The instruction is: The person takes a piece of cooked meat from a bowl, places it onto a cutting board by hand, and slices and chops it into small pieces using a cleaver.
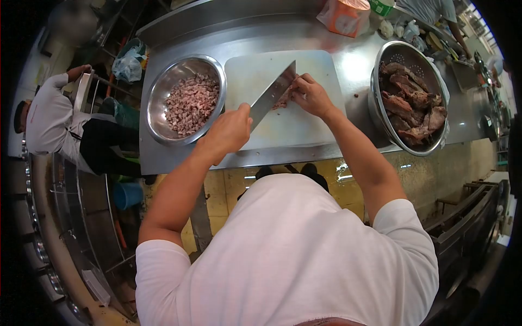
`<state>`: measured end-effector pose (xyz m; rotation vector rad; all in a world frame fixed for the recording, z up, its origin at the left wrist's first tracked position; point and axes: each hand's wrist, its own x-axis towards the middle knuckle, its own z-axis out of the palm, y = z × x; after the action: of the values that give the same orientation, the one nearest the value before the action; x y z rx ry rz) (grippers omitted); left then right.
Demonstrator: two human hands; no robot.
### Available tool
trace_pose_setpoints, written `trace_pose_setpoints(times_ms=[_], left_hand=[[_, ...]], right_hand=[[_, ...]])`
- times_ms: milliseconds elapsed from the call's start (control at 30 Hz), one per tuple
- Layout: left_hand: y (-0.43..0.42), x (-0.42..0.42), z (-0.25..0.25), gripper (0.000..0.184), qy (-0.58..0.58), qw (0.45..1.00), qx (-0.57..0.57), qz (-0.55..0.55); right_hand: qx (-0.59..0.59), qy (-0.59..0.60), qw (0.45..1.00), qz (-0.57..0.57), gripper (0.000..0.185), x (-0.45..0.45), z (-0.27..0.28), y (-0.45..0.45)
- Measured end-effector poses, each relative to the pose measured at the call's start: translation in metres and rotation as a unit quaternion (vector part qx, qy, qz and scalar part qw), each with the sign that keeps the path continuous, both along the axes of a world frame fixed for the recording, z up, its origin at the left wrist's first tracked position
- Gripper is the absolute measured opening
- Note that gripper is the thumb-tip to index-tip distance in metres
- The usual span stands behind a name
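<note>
Left hand (230,129) wraps a knife (270,99) angled toward one o'clock; meat (281,101) lies at its two o'clock on the board (304,129), pinched by the nearer right hand (313,98).

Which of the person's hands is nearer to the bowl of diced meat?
Left. The left hand, gripping the knife, is close beside the bowl of diced meat; the right hand is farther away, over the cutting board.
</note>
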<state>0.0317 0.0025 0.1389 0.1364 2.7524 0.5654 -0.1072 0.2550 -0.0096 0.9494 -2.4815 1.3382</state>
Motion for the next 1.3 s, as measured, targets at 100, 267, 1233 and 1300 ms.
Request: trace_pose_setpoints(times_ms=[100, 267, 1233, 1300], left_hand=[[0.006, -0.008, -0.018, 0.024, 0.003, 1.000, -0.001, -0.011], [0.001, -0.020, -0.020, 0.025, -0.018, 1.000, 0.004, -0.014], [0.039, -0.060, -0.066, 0.027, 0.002, 1.000, 0.023, -0.016], [0.018, -0.037, -0.068, 0.027, -0.033, 0.999, 0.042, 0.001]], right_hand=[[-0.003, 0.006, 1.000, 0.000, 0.024, 0.003, -0.003, 0.002], [-0.016, 0.024, 1.000, 0.007, 0.023, -0.001, -0.002, -0.001], [-0.001, -0.038, 0.998, -0.042, 0.020, 0.003, -0.006, -0.005], [-0.007, -0.056, 0.998, -0.036, 0.021, 0.000, -0.004, -0.006]])
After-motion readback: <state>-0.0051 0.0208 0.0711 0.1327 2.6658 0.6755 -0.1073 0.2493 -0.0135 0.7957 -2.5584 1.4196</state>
